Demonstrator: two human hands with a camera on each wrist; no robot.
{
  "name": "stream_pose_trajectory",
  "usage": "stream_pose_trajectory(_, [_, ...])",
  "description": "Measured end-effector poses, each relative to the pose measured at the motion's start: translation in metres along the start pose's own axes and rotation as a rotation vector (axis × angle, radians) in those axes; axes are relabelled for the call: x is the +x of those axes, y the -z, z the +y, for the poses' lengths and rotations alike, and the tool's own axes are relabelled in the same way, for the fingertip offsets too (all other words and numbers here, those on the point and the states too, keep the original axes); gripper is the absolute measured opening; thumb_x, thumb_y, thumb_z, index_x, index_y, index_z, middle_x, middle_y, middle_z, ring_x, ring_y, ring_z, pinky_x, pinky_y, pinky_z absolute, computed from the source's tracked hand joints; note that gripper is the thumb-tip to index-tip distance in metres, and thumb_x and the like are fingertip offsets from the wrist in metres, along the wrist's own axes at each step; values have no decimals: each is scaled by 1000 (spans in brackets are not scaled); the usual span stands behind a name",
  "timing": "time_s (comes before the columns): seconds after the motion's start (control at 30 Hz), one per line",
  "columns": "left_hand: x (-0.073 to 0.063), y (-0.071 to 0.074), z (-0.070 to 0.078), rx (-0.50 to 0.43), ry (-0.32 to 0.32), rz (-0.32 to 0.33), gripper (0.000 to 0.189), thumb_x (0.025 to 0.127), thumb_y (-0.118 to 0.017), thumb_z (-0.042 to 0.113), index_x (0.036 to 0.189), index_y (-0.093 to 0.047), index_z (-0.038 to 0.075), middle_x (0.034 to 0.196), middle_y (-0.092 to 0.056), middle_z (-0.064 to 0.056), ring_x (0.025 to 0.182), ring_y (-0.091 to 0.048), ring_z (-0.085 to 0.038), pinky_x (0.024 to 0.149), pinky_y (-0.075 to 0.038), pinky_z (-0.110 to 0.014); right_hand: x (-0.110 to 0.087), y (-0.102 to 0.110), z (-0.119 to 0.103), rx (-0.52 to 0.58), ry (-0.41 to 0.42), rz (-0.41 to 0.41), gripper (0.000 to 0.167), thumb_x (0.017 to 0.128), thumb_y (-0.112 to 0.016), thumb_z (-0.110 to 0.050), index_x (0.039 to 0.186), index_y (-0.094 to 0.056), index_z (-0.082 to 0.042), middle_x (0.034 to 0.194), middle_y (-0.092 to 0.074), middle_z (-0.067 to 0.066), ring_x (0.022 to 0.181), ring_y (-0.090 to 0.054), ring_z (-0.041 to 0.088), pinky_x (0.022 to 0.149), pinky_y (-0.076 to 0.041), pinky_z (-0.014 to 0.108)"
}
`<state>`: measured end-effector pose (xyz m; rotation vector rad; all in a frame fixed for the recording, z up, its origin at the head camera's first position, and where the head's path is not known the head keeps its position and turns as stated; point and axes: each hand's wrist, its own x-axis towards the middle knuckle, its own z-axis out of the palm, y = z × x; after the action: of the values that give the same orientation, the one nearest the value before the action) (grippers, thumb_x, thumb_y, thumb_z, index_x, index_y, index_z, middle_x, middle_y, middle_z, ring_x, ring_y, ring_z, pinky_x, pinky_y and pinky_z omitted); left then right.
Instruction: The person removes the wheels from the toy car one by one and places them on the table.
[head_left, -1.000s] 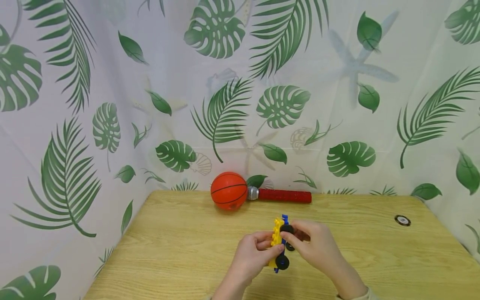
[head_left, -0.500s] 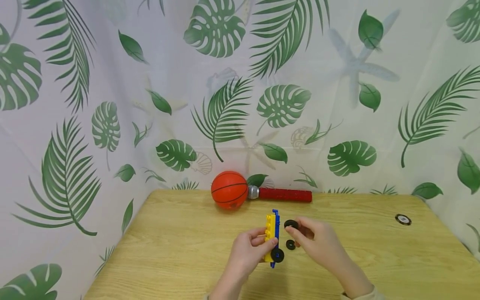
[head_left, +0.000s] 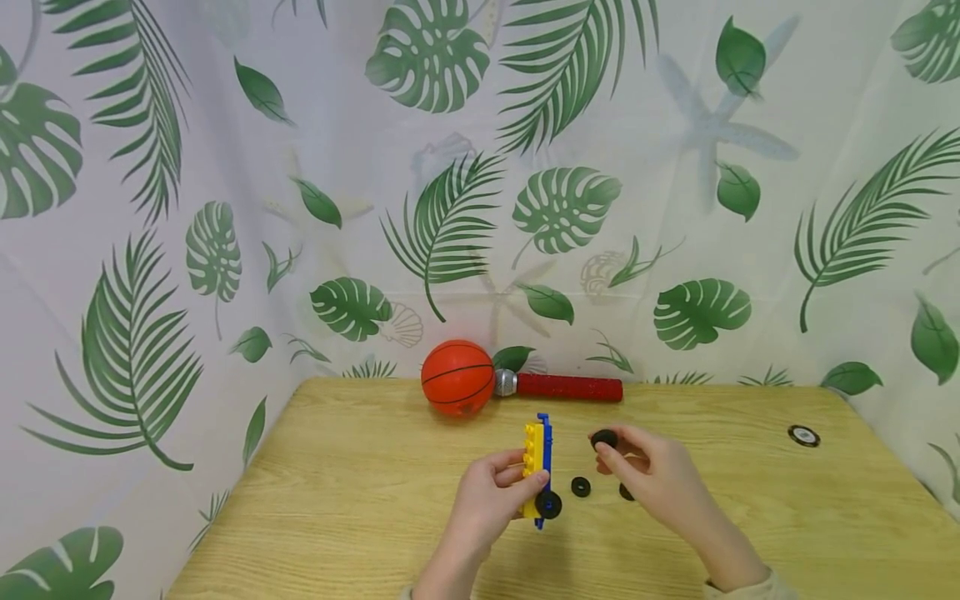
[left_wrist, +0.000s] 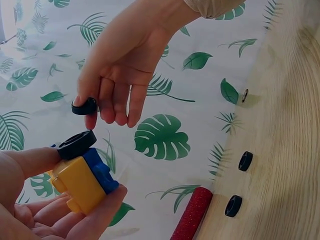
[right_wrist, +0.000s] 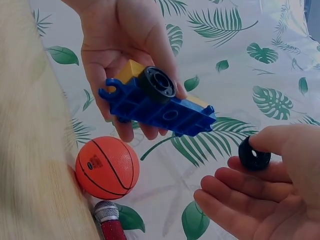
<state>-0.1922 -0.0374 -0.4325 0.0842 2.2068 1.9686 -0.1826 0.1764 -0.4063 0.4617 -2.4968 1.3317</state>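
Note:
My left hand (head_left: 486,498) holds a toy building-block car (head_left: 546,454), yellow studded brick over a blue base, upended. One black wheel (head_left: 548,504) is on its lower end. The right wrist view shows the car's blue underside (right_wrist: 155,112), with a hook at one end. To the right, my right hand (head_left: 670,479) pinches a loose black wheel (head_left: 604,439) between thumb and fingers, apart from the car. Below the hands, a second loose wheel (head_left: 581,487) lies on the table. Another wheel (head_left: 627,492) there is partly hidden by the right hand.
An orange toy basketball (head_left: 457,377) stands at the back of the wooden table (head_left: 360,500). Beside it lies a red microphone (head_left: 570,387) with a silver head. A small round black-and-white disc (head_left: 804,436) is at the right. A leaf-patterned curtain (head_left: 600,250) hangs behind.
My right hand has drawn a wheel away from the car and moved right with it. The left hand has shifted slightly left with the car. Wheels on the table have come into view.

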Motion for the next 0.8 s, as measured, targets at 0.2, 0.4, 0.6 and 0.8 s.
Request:
stream_pose_trajectory(0.2, [0, 1, -1, 7, 8, 0, 52, 88, -76, 23, 132, -60, 1, 115, -73, -12, 95, -72, -19, 74, -62, -35, 0, 5, 6, -41, 15, 19, 22, 90, -66, 1, 112, -69, 0, 84, -71, 3, 77, -68, 4, 72, -60, 21])
stream_pose_trajectory(0.4, [0, 2, -2, 2, 10, -2, 53, 88, -76, 24, 132, -59, 1, 115, -73, -12, 94, -72, -18, 74, -62, -34, -2, 12, 16, -99, 70, 42, 32, 87, -69, 3, 119, -69, 0, 90, -73, 6, 77, -65, -1, 67, -57, 17])
stream_pose_trajectory(0.6, [-1, 5, -1, -9, 18, -3, 54, 88, -76, 24, 133, -58, 0, 117, -72, -13, 95, -72, -18, 74, -62, -34, -3, 22, 30, -188, 123, 58, 37, 88, -69, 2, 125, -67, -4, 92, -70, 4, 75, -56, -5, 62, -57, 20])
stream_pose_trajectory(0.8, [-1, 7, -3, -52, 1, -9, 52, 89, -75, 19, 133, -57, -2, 118, -71, -15, 96, -72, -20, 74, -62, -35, -6, 33, 38, -262, 68, 88, 32, 91, -67, -3, 122, -63, -8, 74, -58, -7, 68, -55, -4, 59, -54, 21])
